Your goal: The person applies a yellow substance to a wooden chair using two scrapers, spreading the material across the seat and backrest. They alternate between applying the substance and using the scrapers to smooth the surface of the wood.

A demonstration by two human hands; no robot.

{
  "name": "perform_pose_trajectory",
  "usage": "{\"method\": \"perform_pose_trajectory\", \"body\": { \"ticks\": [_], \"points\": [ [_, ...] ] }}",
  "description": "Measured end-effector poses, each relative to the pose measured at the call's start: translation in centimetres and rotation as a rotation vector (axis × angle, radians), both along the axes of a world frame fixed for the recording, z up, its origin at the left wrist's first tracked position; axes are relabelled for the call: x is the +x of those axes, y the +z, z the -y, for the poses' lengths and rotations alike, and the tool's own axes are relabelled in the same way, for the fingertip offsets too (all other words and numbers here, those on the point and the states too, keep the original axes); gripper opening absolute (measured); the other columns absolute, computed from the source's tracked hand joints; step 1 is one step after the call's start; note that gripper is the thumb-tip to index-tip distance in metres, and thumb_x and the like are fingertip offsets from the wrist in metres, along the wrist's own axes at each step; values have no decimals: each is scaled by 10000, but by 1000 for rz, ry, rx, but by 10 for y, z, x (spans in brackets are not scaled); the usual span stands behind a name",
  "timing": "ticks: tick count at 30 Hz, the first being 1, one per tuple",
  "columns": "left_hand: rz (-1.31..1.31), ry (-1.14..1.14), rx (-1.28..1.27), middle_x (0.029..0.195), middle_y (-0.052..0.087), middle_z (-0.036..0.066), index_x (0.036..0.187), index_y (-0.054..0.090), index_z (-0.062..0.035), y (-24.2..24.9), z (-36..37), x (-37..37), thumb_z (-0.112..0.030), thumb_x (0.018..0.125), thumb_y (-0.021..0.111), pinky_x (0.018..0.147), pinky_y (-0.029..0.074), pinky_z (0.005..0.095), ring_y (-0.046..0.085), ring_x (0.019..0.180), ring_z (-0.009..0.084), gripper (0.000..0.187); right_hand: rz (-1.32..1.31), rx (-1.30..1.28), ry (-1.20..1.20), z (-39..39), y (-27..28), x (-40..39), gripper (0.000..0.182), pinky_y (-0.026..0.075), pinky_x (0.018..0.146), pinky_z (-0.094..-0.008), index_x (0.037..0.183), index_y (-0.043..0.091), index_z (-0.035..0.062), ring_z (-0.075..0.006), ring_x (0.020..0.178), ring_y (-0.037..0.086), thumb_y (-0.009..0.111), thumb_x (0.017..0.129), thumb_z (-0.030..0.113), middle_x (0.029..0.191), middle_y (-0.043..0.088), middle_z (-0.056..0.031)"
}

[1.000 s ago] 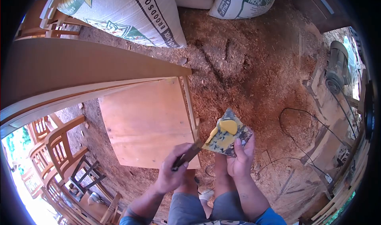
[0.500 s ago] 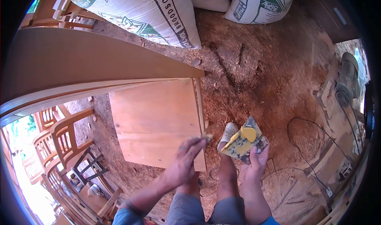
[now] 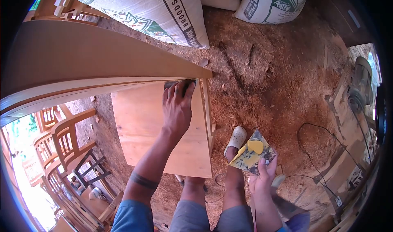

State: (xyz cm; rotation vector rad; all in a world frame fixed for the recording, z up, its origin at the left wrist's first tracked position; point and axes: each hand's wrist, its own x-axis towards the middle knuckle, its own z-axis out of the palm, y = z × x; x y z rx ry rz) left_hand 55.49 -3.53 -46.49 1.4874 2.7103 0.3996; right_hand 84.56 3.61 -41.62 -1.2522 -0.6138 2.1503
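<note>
My left hand (image 3: 178, 105) reaches over a wooden panel (image 3: 163, 134), palm down at its far edge, where it meets a long upright board (image 3: 106, 54). Its fingers are closed on a dark flat scraper (image 3: 169, 84), mostly hidden under them and pressed against the wood near the corner. At the right, my right hand (image 3: 263, 174) holds a small stained board (image 3: 249, 160) by its lower right corner, thumb on top. A lump of yellow putty (image 3: 256, 146) sits on this board, with more smeared along its left edge.
Printed sacks (image 3: 159, 15) stand at the back. Wooden chairs (image 3: 71, 129) line the left. A power tool (image 3: 358, 84) and a black cable (image 3: 305, 146) lie right on the shavings-covered floor. A purple cloth (image 3: 298, 222) and a pale shoe (image 3: 278, 180) show beside my right forearm.
My left hand has moved from the panel's near right side, away from me, to its far edge. My right hand with the putty board has dropped slightly nearer. Purple cloth has appeared beside it.
</note>
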Motion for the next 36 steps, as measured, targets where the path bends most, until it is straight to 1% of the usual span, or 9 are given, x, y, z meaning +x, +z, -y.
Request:
{"method": "perform_pose_trajectory", "body": {
  "ticks": [2,5,8,11,20,23,27,30,36],
  "points": [
    [24,-1,-12,1213,596,101,1228,613,-101,4,-2,-4,114,705,506,965,423,431,544,1137,308,575,3,-2,8,-2,0,2,429,417,1046,-409,1326,322,49,-251,1221,501,540,957,76,1302,480,-156],
    [51,2,-105,1213,569,101,1243,596,-85,2,1,-11,25,766,538,970,394,441,530,1140,292,494,1,9,13,-3,-1,4,430,420,1042,-406,1324,320,50,-247,1216,503,541,955,72,1299,480,-152],
    [67,4,-128,1204,574,102,1236,604,-85,5,0,-13,21,777,534,974,400,439,532,1145,291,476,15,15,18,0,0,6,441,418,1042,-405,1331,313,49,-242,1208,503,543,955,72,1295,476,-148],
    [77,10,-129,1219,610,86,1213,632,-99,6,-9,-14,120,722,501,957,441,432,556,1124,301,553,14,4,12,0,1,4,457,413,1046,-402,1342,304,48,-237,1204,502,544,955,73,1292,471,-145],
    [33,-5,-42,1186,629,96,1174,646,-66,-7,-2,-2,127,710,506,973,441,418,565,1112,305,522,25,12,8,11,-1,6,474,408,1048,-401,1352,306,37,-239,1207,502,554,951,76,1292,475,-146],
    [220,-25,-178,1187,628,99,1182,636,-65,9,3,-6,127,704,504,971,442,418,562,1119,306,532,26,9,15,12,-1,6,462,411,1043,-391,1346,307,35,-232,1202,501,548,953,72,1286,474,-142],
    [157,10,-69,1177,632,91,1184,634,-69,12,0,-16,138,699,496,968,447,414,560,1119,307,545,39,11,19,14,-3,9,491,410,1052,-422,1362,314,48,-259,1212,508,569,945,85,1301,476,-145],
    [125,-2,-39,1171,635,85,1187,636,-79,10,-7,-19,147,700,487,962,456,417,564,1110,311,557,44,10,12,15,0,7,440,408,1040,-381,1329,327,28,-227,1195,504,551,954,85,1279,479,-141],
    [163,16,-67,1196,625,89,1215,630,-92,11,-2,-19,147,724,467,950,471,424,565,1114,322,570,52,13,28,16,0,8,443,403,1044,-380,1338,322,31,-225,1201,497,543,957,82,1284,475,-144]
  ]
}}
